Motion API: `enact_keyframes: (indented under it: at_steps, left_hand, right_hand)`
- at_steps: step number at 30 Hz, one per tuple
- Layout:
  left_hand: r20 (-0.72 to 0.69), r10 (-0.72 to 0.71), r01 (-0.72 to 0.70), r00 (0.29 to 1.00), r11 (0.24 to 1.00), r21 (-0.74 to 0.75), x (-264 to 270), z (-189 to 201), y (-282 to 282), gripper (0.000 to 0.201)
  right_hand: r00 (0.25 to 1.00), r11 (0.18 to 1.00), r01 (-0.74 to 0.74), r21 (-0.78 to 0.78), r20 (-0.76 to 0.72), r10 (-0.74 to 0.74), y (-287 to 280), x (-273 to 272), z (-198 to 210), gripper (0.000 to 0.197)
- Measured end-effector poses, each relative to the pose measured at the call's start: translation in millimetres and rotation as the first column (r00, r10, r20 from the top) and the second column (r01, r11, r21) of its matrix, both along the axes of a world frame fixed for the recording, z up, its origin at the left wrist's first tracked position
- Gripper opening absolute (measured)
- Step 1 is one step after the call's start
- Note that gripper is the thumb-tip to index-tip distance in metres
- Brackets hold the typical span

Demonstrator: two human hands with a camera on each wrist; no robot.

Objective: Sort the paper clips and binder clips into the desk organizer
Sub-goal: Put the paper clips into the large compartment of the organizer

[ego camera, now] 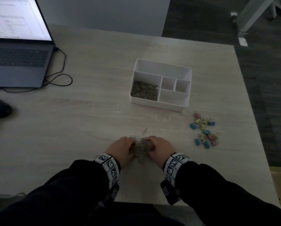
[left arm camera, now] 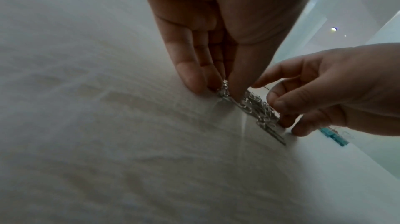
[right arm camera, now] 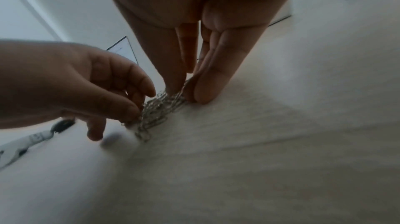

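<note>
Head view: left hand [ego camera: 121, 148] and right hand [ego camera: 161, 148] flank a heap of paper clips [ego camera: 141, 150] on the desk [ego camera: 71, 128], fingers curled in against it from both sides. One stray paper clip [ego camera: 145, 131] lies just beyond. The desk organizer [ego camera: 160, 84] already holds paper clips in its large left compartment; the binder clips [ego camera: 205, 130] lie loose to its right.

Left wrist view: left fingers [left arm camera: 190, 73] and thumb pinch one end of the heap.

Right wrist view: right fingers [right arm camera: 207, 87] close on the other end.

Risk, as judged: the heap is loose, tangled wire. If lifted, clips may shed from the underside or trail in chains, scattering among the binder clips or into the wrong compartment.
</note>
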State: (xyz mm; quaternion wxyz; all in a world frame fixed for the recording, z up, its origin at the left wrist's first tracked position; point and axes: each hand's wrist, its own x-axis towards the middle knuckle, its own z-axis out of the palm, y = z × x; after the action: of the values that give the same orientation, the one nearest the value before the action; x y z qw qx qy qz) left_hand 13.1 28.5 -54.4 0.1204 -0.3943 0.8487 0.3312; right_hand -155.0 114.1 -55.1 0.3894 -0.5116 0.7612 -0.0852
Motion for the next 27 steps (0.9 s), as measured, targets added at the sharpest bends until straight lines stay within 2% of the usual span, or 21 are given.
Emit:
enact_keyframes:
  at_steps: [2,4,6,8,10,12,15,17,20,24,27]
  left_hand:
    - [-0.047,0.019,-0.020,0.999,1.000,-0.015,4.7,0.0,-3.6,0.027]
    - [-0.071,0.056,-0.059,0.996,0.998,-0.036,13.4,-0.6,-6.9,0.030]
    - [-0.055,0.097,-0.101,0.994,0.993,-0.066,21.3,-1.2,-7.4,0.047]
    - [-0.030,0.100,-0.102,0.995,0.989,-0.103,23.8,-1.2,-5.1,0.072]
    - [-0.036,0.086,-0.089,0.996,0.990,-0.105,21.1,-1.3,-0.4,0.093]
    - [-0.033,0.079,-0.082,0.996,0.992,-0.093,16.0,-2.7,3.1,0.109]
    - [0.043,0.031,-0.027,0.999,0.994,-0.107,9.2,-6.2,4.0,0.125]
    - [0.062,-0.002,0.008,0.998,0.994,-0.105,5.9,-6.6,3.7,0.122]
    - [0.019,-0.025,0.027,0.999,0.996,-0.088,2.1,-5.4,2.7,0.101]
    - [-0.071,-0.048,0.045,0.996,0.998,-0.043,-2.4,-4.2,-1.2,0.064]
    - [-0.073,-0.083,0.082,0.994,0.996,-0.026,-7.9,-2.1,-4.7,0.050]
  right_hand:
    - [0.999,0.999,0.048,-0.010,0.022,-0.048,1.2,-5.7,4.8,0.049]
    - [0.997,0.997,0.072,-0.024,-0.005,-0.072,5.2,-14.3,7.7,0.052]
    - [0.998,0.998,0.059,0.005,-0.032,-0.059,8.7,-18.9,12.3,0.061]
    - [0.999,0.998,0.004,0.066,-0.038,-0.001,9.7,-15.2,16.7,0.072]
    - [1.000,0.997,-0.004,0.078,-0.026,0.006,9.4,-7.3,13.9,0.090]
    - [0.998,0.996,0.057,0.062,-0.022,-0.056,6.9,-0.9,8.9,0.109]
    - [0.998,0.997,0.045,0.066,-0.051,-0.042,1.8,2.5,6.4,0.118]
    - [0.998,0.997,-0.018,0.081,-0.066,0.024,-2.6,4.3,7.4,0.117]
    - [0.993,0.993,-0.075,0.097,-0.084,0.083,-7.3,7.3,6.4,0.111]
    - [0.991,0.991,-0.123,0.044,-0.048,0.125,-9.4,9.7,7.7,0.070]
    - [0.987,0.989,-0.148,0.013,-0.065,0.148,-11.6,9.9,5.4,0.046]
